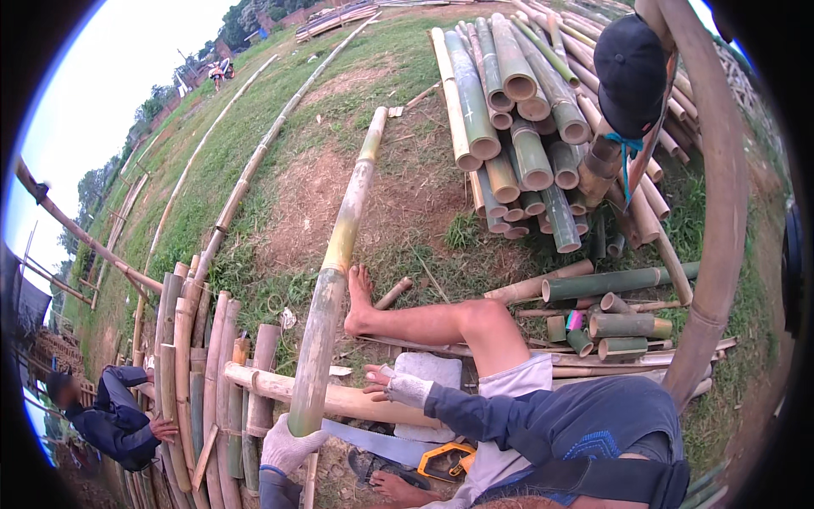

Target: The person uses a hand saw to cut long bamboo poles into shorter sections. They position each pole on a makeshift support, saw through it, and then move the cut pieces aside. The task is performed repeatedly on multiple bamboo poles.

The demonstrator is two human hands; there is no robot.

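Observation:
A long green and yellow bamboo pole (332, 280) slopes away from me across the middle, its far end over the bare soil. My left hand (290, 444), in a pale knit glove, is closed round its near end. My right hand (402, 387), in a greyish glove with bare fingertips, holds nothing; its fingers are stretched apart over a thick pale bamboo pole (365, 401) lying crosswise. Below that lies a handsaw (448, 462) with a yellow handle, its blade (381, 443) pointing left beside a sandal. A grey block (431, 373) sits near my right hand.
Upright bamboo stakes (222, 365) form a fence at left, where another person (123, 420) sits. A large bamboo stack (526, 110) stands far right, with short cut pieces (623, 327) nearer. A dark cap (632, 76) hangs by a curved post (719, 212).

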